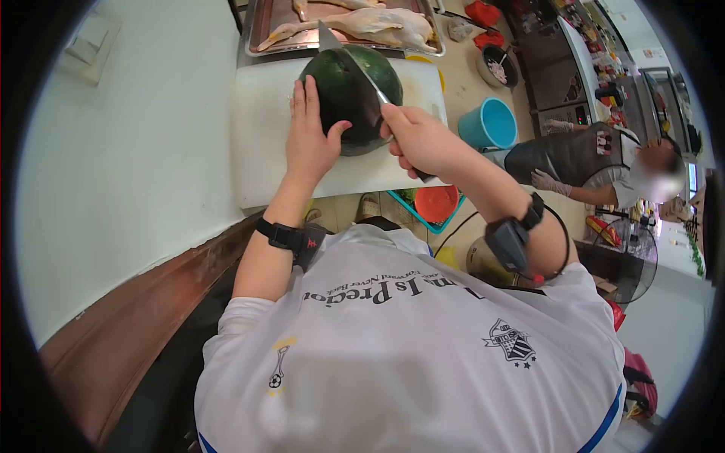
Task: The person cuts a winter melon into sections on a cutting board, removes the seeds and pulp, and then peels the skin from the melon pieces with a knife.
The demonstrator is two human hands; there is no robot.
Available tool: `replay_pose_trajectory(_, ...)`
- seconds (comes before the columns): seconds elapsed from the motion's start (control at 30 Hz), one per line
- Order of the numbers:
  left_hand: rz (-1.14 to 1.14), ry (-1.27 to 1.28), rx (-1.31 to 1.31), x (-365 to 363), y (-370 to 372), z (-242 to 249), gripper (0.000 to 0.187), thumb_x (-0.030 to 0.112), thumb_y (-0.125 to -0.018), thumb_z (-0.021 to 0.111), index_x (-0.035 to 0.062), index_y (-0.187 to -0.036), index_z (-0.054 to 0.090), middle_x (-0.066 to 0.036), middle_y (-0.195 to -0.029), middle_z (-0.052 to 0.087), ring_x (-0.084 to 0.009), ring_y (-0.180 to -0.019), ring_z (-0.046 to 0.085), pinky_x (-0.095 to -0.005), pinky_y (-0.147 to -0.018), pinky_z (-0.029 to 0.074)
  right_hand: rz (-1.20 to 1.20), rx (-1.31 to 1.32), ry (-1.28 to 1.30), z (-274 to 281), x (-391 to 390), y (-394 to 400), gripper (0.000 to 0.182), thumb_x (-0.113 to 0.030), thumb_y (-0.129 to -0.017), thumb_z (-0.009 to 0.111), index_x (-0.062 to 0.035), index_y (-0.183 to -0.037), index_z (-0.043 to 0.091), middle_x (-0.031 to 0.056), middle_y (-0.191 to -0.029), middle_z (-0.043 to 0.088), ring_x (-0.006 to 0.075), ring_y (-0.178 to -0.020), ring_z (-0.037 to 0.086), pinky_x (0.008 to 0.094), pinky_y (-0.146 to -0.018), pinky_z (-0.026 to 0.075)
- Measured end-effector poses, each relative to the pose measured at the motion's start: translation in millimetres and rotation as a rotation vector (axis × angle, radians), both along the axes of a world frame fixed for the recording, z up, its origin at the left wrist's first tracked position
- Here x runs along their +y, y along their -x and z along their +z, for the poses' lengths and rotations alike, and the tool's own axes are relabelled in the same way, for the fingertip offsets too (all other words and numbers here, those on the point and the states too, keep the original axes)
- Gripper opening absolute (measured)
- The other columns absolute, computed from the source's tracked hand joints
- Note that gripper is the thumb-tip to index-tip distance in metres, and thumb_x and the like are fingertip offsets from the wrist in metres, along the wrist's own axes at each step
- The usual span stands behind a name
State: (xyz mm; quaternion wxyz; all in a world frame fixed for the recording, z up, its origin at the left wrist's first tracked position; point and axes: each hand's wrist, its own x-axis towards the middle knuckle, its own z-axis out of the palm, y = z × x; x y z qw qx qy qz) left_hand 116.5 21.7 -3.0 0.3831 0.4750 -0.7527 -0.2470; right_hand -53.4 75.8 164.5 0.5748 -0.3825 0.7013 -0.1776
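A dark green watermelon (332,102) rests on a white cutting board (264,143). My left hand (313,136) lies against its near left side, fingers stretched along the rind and thumb spread out. In my right hand (419,140) is the handle of a large kitchen knife (371,81), the fingers wrapped round it. The blade lies slantwise over the top of the melon, its tip pointing to the far left. The butt of the handle shows below my fist.
Beyond the board, a metal tray (260,47) holds plucked poultry (377,26). A blue bucket (487,124) and a bowl (497,66) stand to the right. Below the board's edge is a red basin (436,204). A gloved co-worker (563,158) stands at right; a wall (151,166) borders the left.
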Motion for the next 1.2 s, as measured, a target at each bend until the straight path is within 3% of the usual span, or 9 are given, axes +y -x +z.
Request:
replay_pose_trajectory(0.17,0.031,-0.006,0.014,0.0,2.7,2.8,0.100,0.030,-0.086,0.078,0.0060,-0.161,0.016,-0.033,-0.160,0.025,-0.0579,-0.139,0.036,-0.0533,-0.114,0.039,-0.016,0.027,-0.040,15.7,-3.3,1.4,0.044,-0.043,-0.110,0.038,-0.0032,-0.101,0.053,-0.0016,-0.070,0.046,0.0081,-0.050,0.044,0.0273,-0.043,0.040)
replay_pose_trajectory(0.23,0.047,-0.047,-0.030,0.6,1.5,5.6,0.099,0.025,-0.086,0.078,0.0043,-0.161,0.017,-0.031,-0.160,0.027,-0.0470,-0.145,0.035,-0.0462,-0.110,0.044,-0.013,0.019,-0.051,24.1,-1.5,3.3,0.043,-0.041,-0.110,0.037,-0.0026,-0.102,0.053,-0.0013,-0.070,0.046,0.0081,-0.050,0.044,0.0272,-0.043,0.040)
replay_pose_trajectory(0.43,0.053,-0.069,-0.001,-0.5,1.8,5.8,0.101,0.026,-0.086,0.079,0.0080,-0.162,0.015,-0.030,-0.161,0.026,-0.0453,-0.144,0.037,-0.0463,-0.105,0.048,0.024,0.006,-0.068,36.2,39.8,13.1,0.041,-0.035,-0.112,0.033,-0.0016,-0.102,0.054,0.0001,-0.070,0.047,0.0085,-0.048,0.043,0.0270,-0.042,0.039)
replay_pose_trajectory(0.67,0.031,-0.103,-0.048,-3.3,-1.2,15.8,0.104,0.026,-0.084,0.080,0.0104,-0.162,0.013,-0.028,-0.161,0.028,-0.0440,-0.144,0.039,-0.0464,-0.106,0.047,-0.036,-0.035,-0.038,25.8,83.4,20.8,0.046,-0.038,-0.111,0.037,0.0000,-0.094,0.057,0.0002,-0.066,0.048,0.0087,-0.056,0.045,0.0285,-0.053,0.038)
replay_pose_trajectory(0.83,-0.026,0.048,0.103,-36.9,-9.5,19.3,0.074,0.033,-0.094,0.071,0.0089,-0.155,0.038,-0.024,-0.159,0.037,-0.0432,-0.145,0.038,-0.0451,-0.111,0.043,-0.012,0.022,-0.056,14.4,91.4,24.7,0.049,-0.039,-0.112,0.037,-0.0006,-0.088,0.056,-0.0003,-0.064,0.047,0.0090,-0.058,0.046,0.0290,-0.054,0.039)
replay_pose_trajectory(0.87,0.008,0.057,0.236,-45.6,-6.2,23.4,0.060,0.035,-0.096,0.068,0.0079,-0.147,0.052,-0.021,-0.153,0.048,-0.0378,-0.144,0.043,-0.0410,-0.111,0.043,-0.012,0.020,-0.056,8.5,91.0,25.1,0.049,-0.039,-0.112,0.037,-0.0006,-0.088,0.056,-0.0003,-0.064,0.047,0.0090,-0.058,0.046,0.0290,-0.054,0.039)
replay_pose_trajectory(0.93,-0.030,-0.006,0.215,-53.3,-5.2,23.3,0.058,0.036,-0.096,0.069,0.0081,-0.145,0.055,-0.020,-0.151,0.051,-0.0354,-0.142,0.047,-0.0398,-0.111,0.044,0.030,0.073,0.019,-1.5,88.5,24.9,0.052,-0.042,-0.112,0.032,-0.0059,-0.079,0.048,-0.0010,-0.058,0.043,0.0087,-0.045,0.043,0.0268,-0.041,0.037)
replay_pose_trajectory(1.03,-0.063,-0.064,0.201,-56.6,-3.7,25.1,0.057,0.034,-0.094,0.073,0.0059,-0.141,0.059,-0.018,-0.146,0.056,-0.0290,-0.138,0.052,-0.0360,-0.112,0.043,0.052,0.137,-0.178,4.9,67.4,17.5,0.058,-0.045,-0.111,0.035,-0.0003,-0.080,0.055,0.0035,-0.059,0.048,0.0134,-0.048,0.049,0.0344,-0.047,0.044)
replay_pose_trajectory(1.2,-0.031,-0.036,0.137,-49.3,-1.5,28.8,0.063,0.035,-0.088,0.079,0.0026,-0.138,0.060,-0.017,-0.143,0.059,-0.0255,-0.136,0.055,-0.0337,-0.111,0.043,0.055,0.196,-0.074,-57.4,56.3,11.2,0.060,-0.047,-0.110,0.035,0.0007,-0.079,0.054,0.0067,-0.058,0.050,0.0186,-0.043,0.053,0.0380,-0.042,0.045)
